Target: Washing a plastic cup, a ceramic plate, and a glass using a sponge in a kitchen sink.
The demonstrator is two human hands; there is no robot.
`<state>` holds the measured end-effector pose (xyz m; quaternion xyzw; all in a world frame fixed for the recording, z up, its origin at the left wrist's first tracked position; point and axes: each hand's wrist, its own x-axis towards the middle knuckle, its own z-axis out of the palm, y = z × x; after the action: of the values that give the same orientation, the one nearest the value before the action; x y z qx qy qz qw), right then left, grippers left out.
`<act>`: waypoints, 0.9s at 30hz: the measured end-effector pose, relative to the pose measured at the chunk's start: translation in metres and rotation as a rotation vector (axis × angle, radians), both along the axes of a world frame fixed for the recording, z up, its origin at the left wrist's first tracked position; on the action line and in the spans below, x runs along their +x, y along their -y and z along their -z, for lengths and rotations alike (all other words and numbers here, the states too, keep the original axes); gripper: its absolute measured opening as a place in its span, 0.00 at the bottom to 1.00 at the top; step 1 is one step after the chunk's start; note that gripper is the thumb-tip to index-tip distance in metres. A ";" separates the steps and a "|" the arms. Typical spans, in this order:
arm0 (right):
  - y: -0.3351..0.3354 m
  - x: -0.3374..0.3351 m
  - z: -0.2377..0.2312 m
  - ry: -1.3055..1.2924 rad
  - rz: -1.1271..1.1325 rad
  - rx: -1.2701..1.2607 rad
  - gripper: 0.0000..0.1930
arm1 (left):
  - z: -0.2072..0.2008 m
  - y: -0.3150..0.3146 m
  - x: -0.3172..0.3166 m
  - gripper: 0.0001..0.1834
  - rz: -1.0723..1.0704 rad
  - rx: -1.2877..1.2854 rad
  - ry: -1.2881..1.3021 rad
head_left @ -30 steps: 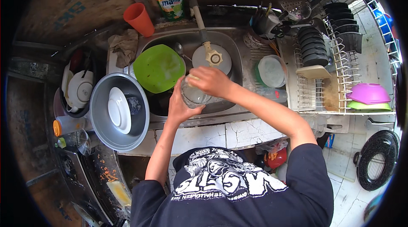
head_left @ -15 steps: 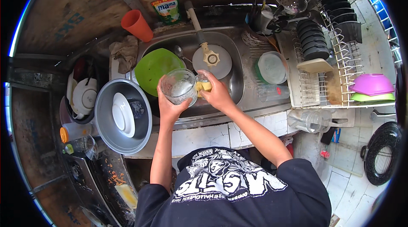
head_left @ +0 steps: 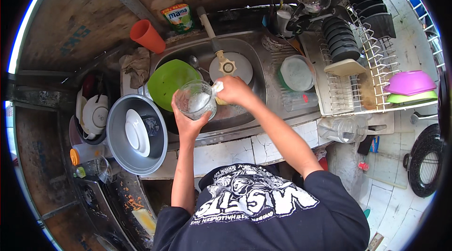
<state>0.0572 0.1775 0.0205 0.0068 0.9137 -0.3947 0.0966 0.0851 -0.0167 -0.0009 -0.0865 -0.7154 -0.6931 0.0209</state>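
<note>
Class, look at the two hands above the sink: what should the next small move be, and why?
Probably, the right hand should guide the sponge gently against the clear cup: the left hand steadies the cup over the sink, its mouth is uncovered, and the sponge sits close beside its rim.

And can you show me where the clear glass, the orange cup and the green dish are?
Clear glass (head_left: 197,100): head view, the middle of what shows.
Orange cup (head_left: 148,37): head view, middle of its outer side.
Green dish (head_left: 168,79): head view, on its bare inside.
</note>
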 end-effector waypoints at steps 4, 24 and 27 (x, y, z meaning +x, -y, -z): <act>-0.012 0.002 -0.001 0.338 -0.133 -0.893 0.15 | 0.004 0.019 -0.007 0.56 0.066 0.182 0.052; 0.059 0.013 -0.051 -0.918 0.312 -0.034 0.19 | -0.020 -0.006 -0.010 0.52 -0.074 0.393 0.050; 0.050 0.009 -0.036 -0.715 0.315 -0.365 0.19 | -0.032 -0.011 -0.008 0.52 -0.089 0.308 0.040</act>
<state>0.0661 0.1274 0.0565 -0.0081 0.7927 -0.5373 -0.2879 0.0773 -0.0062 0.0308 -0.0364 -0.6039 -0.7946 0.0503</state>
